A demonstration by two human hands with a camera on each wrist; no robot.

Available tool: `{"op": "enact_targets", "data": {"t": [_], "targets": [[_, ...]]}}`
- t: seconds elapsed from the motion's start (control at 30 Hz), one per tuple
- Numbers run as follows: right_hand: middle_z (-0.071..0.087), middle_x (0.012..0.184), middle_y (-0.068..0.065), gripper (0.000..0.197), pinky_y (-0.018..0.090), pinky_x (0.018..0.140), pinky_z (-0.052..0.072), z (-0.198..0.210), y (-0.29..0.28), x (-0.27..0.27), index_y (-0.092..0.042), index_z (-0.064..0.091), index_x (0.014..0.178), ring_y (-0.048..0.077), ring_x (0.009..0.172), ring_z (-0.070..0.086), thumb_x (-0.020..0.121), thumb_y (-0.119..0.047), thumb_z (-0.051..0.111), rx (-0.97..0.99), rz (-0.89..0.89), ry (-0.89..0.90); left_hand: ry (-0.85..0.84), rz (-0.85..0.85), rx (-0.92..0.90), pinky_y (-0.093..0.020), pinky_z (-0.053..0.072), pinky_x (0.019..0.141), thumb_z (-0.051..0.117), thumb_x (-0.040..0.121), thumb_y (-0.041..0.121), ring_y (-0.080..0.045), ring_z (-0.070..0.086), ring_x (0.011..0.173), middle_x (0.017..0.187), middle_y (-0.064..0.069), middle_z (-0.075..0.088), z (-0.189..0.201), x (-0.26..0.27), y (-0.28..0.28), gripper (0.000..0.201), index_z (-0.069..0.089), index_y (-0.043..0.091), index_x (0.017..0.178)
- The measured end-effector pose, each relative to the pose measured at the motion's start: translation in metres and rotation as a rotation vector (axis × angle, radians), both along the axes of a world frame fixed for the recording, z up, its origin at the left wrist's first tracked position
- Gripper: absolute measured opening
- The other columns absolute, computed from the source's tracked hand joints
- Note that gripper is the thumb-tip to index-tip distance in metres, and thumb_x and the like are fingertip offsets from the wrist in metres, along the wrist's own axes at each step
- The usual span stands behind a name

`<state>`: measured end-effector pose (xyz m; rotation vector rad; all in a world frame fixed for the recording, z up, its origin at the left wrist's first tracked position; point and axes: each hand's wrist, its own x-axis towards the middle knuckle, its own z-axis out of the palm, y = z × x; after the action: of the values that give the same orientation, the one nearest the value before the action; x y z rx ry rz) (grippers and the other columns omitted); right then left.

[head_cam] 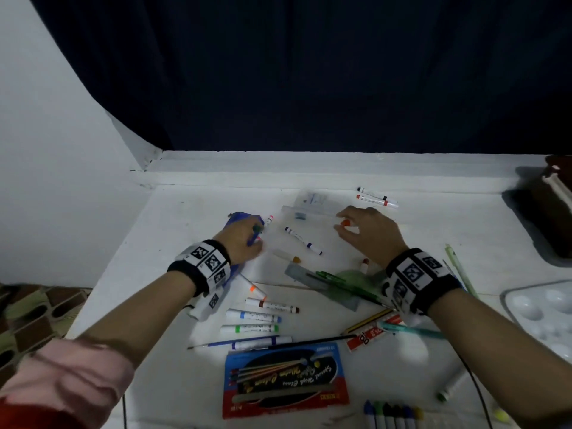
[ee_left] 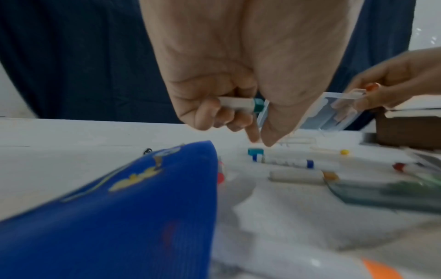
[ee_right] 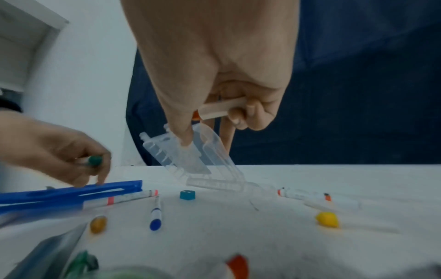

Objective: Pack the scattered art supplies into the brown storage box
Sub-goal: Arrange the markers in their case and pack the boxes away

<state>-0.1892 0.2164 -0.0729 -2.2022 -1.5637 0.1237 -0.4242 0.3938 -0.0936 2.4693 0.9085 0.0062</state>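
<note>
Clear plastic case [ee_right: 190, 160] pinched by right hand [head_cam: 370, 233], apparently with a marker [ee_right: 222, 110]

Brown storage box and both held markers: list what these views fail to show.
- Brown storage box: head view, cut by the right edge; inside unseen.
- Teal-capped marker: left wrist view, left hand covers its far end.
- Orange-capped marker: right wrist view, right hand hides most of its cap.
- Watercolour pack: print blurred.

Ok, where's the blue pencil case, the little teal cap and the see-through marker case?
blue pencil case [ee_left: 114, 217], left wrist view, on its fabric side.
teal cap [ee_right: 187, 195], right wrist view, on its front face.
clear marker case [ee_right: 190, 158], right wrist view, on its raised lid.
</note>
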Motion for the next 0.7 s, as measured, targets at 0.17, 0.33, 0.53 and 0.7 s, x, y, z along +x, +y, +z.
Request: {"op": "enact_targets", "data": {"t": [0.17, 0.33, 0.53, 0.7], "targets": [[0.062, 0.106, -0.011, 0.031, 0.033, 0.083, 0.048, -0.015, -0.022, 0.016, -0.030, 0.059, 0.113, 0.013, 0.106, 0.053, 0.087, -0.047, 0.058, -0.147, -0.047, 0.089, 0.028, -0.160, 0.052, -0.036, 0.041, 0.098, 0.059, 0.089, 0.023, -0.024, 0.054, 0.108, 0.116, -0.009, 0.058, -0.022, 0.017, -0.014, 0.029, 0.062, 0.012, 0.115], [0.055, 0.118, -0.003, 0.034, 0.032, 0.085, 0.045, -0.030, -0.048, 0.012, -0.025, 0.057, 0.117, 0.017, 0.110, 0.049, 0.087, -0.039, 0.059, -0.335, -0.063, 0.022, 0.185, -0.176, 0.063, -0.031, 0.040, 0.096, 0.059, 0.089, 0.029, -0.024, 0.053, 0.110, 0.118, -0.008, 0.055, -0.027, 0.025, -0.023, 0.033, 0.058, 0.013, 0.118], [0.055, 0.107, -0.002, 0.030, 0.029, 0.079, 0.048, -0.031, -0.095, 0.012, -0.022, 0.056, 0.113, 0.015, 0.096, 0.056, 0.086, -0.036, 0.060, -0.144, -0.093, 0.242, 0.224, -0.124, 0.096, -0.033, 0.044, 0.090, 0.056, 0.089, 0.034, -0.023, 0.054, 0.105, 0.115, -0.007, 0.057, -0.010, 0.024, -0.051, 0.032, 0.057, 0.014, 0.115], [0.056, 0.077, 0.003, 0.007, 0.037, 0.064, 0.044, -0.023, -0.144, 0.005, -0.019, 0.050, 0.096, 0.016, 0.066, 0.052, 0.096, -0.020, 0.043, -0.072, -0.079, 0.465, 0.084, -0.300, -0.028, -0.033, 0.046, 0.085, 0.059, 0.087, 0.036, -0.017, 0.055, 0.095, 0.103, -0.002, 0.059, 0.011, 0.037, -0.140, 0.030, 0.062, 0.015, 0.108]]}}
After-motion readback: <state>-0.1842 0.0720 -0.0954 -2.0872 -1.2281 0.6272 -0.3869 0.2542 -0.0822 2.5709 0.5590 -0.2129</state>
